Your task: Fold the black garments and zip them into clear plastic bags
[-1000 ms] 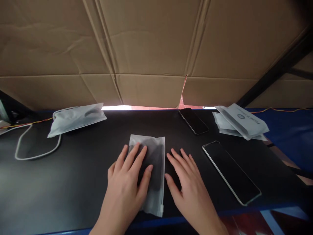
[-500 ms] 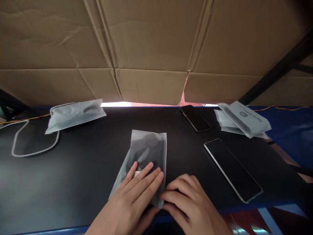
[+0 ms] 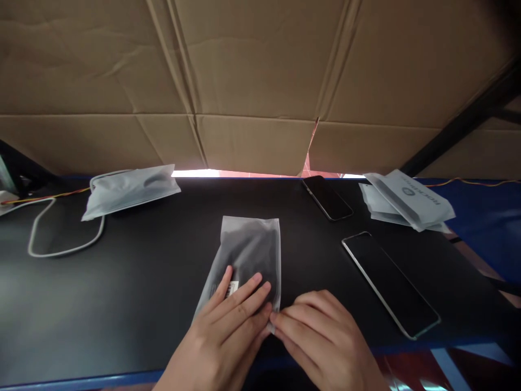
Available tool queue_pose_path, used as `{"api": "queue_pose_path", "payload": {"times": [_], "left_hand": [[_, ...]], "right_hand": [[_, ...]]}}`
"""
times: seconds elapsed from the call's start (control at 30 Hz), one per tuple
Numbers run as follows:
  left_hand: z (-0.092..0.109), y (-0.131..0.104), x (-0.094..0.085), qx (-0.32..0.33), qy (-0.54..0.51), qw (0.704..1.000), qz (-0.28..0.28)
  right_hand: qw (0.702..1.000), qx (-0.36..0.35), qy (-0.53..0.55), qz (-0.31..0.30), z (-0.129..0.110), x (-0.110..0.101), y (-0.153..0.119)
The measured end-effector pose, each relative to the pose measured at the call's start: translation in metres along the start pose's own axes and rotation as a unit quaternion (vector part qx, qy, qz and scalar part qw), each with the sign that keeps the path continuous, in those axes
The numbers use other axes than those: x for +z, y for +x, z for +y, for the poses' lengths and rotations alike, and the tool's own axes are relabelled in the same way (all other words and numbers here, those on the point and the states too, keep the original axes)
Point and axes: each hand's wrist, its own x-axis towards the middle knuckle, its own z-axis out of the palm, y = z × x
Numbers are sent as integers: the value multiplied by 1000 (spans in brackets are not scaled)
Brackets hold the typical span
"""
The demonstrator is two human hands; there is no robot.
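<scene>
A frosted plastic bag [image 3: 252, 247] with something dark inside and a small white label lies on the black table [image 3: 134, 298], in front of me. Across its lower part rests my left hand [image 3: 232, 320], fingers apart and palm down. My right hand [image 3: 315, 331] is closed at the bag's lower right corner, its thumb and forefinger pinching the edge. The fingertips of both hands meet there. What lies under my left palm is hidden.
Two dark phones [image 3: 328, 198] [image 3: 391, 285] lie on the right. Behind them are folded white bags [image 3: 415, 201]. Another frosted bag [image 3: 134, 190] and a white cable [image 3: 65, 252] sit at the left. Cardboard [image 3: 256, 65] stands behind the table.
My right hand has closed into a tighter pinch at the bag's corner. My left hand has shifted slightly, showing more of the label. The whole view has moved a little.
</scene>
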Motion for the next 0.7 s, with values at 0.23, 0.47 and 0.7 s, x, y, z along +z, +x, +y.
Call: {"api": "queue_pose_path", "payload": {"times": [0.23,0.47,0.7], "left_hand": [[1,2,-4,9,1,1000,9],[-3,-4,-8,-3,-23,998,60],[1,-6,-12,-26,-53,995,78]], "right_hand": [[997,-23,-64,-36,18,5,11],[985,-107,-128,-53,27,6,30],[971,-135,-183,-73,38,3,44]]}}
